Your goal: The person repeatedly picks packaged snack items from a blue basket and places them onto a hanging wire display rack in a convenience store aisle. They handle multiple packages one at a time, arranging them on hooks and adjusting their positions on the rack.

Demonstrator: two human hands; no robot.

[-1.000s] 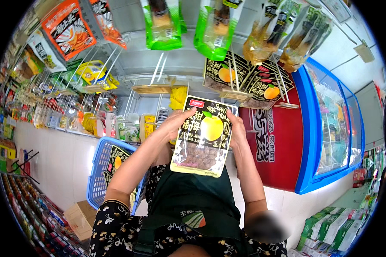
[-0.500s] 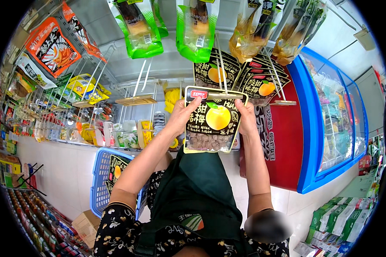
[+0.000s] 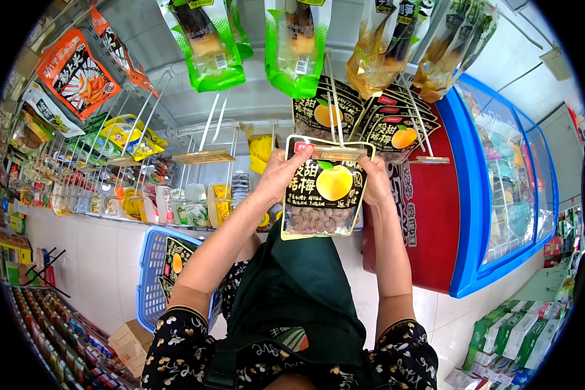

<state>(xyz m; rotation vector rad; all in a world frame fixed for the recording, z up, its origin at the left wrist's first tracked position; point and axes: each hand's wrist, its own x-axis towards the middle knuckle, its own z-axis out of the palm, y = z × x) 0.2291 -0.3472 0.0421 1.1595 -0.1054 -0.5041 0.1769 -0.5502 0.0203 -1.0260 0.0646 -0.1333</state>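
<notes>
Both my hands grip a black pouch of dried plums [image 3: 325,188], printed with a yellow fruit and with a clear lower window. My left hand [image 3: 283,170] pinches its upper left corner, thumb on the front. The upper right corner is in my right hand [image 3: 377,179]. A display hook [image 3: 333,97] reaches the pouch's top, and its clear tag plate lies across the front there. Whether the hook passes through the pouch cannot be made out. Behind, similar black pouches [image 3: 396,130] hang on hooks.
Green-edged food pouches [image 3: 295,58] hang above. At right stands a blue-rimmed freezer [image 3: 461,260] with a red side. A blue basket [image 3: 151,279] holding black pouches sits by my left arm. Lower shelves [image 3: 143,221] carry small packs; a cardboard box [image 3: 130,344] is at lower left.
The pouch has come slightly down toward me, and its top now tips so the tag plate shows across it. Both hands have stayed closed on it.
</notes>
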